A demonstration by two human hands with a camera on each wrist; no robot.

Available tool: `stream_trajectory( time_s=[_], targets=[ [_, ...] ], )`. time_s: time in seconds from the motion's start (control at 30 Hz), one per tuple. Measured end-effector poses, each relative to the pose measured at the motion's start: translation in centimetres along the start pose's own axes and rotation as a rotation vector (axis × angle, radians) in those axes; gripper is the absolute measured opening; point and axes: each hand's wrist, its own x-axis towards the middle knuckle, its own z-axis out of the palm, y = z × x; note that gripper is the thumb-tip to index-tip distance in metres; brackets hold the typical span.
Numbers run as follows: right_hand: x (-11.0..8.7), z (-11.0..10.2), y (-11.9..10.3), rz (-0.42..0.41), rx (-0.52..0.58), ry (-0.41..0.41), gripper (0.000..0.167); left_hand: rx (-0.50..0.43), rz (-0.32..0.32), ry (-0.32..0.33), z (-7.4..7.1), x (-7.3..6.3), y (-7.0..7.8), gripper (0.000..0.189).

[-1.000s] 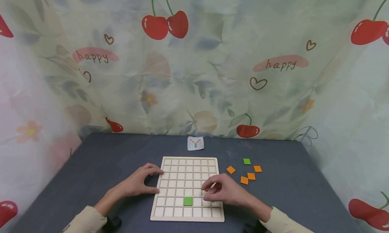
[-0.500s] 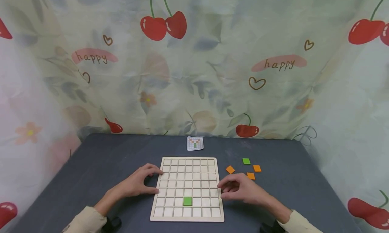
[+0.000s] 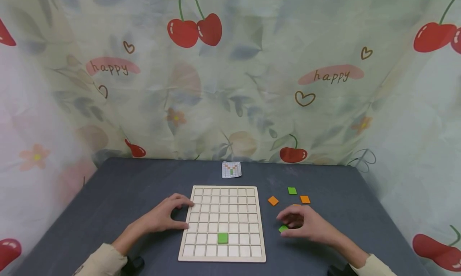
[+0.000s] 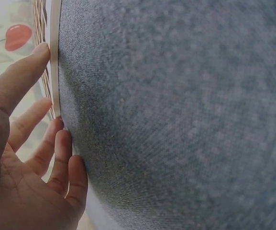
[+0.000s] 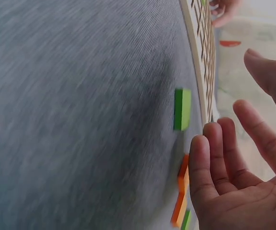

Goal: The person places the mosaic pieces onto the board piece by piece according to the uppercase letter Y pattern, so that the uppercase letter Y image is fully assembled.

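Observation:
A pale grid board [image 3: 182, 258] lies on the table, with one green tile [image 3: 222, 238] in a square near its front. My left hand [image 3: 163, 215] rests at the board's left edge; in the left wrist view its thumb and fingertips touch the rim. Right of the board, my right hand [image 3: 306, 225] hovers over a loose green tile [image 3: 283, 228]. In the right wrist view that tile [image 5: 182, 109] lies apart from the fingers, which are spread and hold nothing. The hand partly hides the orange tiles behind it.
Beyond the right hand lie another green tile [image 3: 292, 191] and orange tiles, one at the left [image 3: 273, 200] and one at the right [image 3: 305, 199]. A small card [image 3: 231, 170] with a coloured grid pattern lies behind the board. A printed curtain [image 3: 237, 88] closes off the back.
My right hand has moved right, off the board and over the table. A green tile now shows between its thumb and fingers in the head view. The left hand stays put.

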Motion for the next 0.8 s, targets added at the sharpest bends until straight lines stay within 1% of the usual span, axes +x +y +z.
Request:
stream_trajectory(
  time_s=[0.17, 0.3, 0.57, 0.8],
  targets=[
    [-0.8, -0.9, 0.6, 0.037, -0.031, 0.005, 0.038, -0.002, 0.012, 0.002, 0.0, 0.0, -0.1, 0.057],
    [-1.0, -1.1, 1.0, 0.063, -0.034, -0.006, 0.042, -0.004, 0.018, 0.003, 0.1, 0.0, -0.3, 0.057],
    [-0.7, -0.8, 1.4, 0.103, -0.106, -0.020, 0.044, -0.014, 0.022, 0.001, 0.2, -0.1, -0.7, 0.057],
    [-0.5, -0.7, 1.4, 0.100, -0.165, -0.029, 0.042, -0.012, 0.030, 0.007, 0.1, 0.0, -0.4, 0.056]
  ],
)
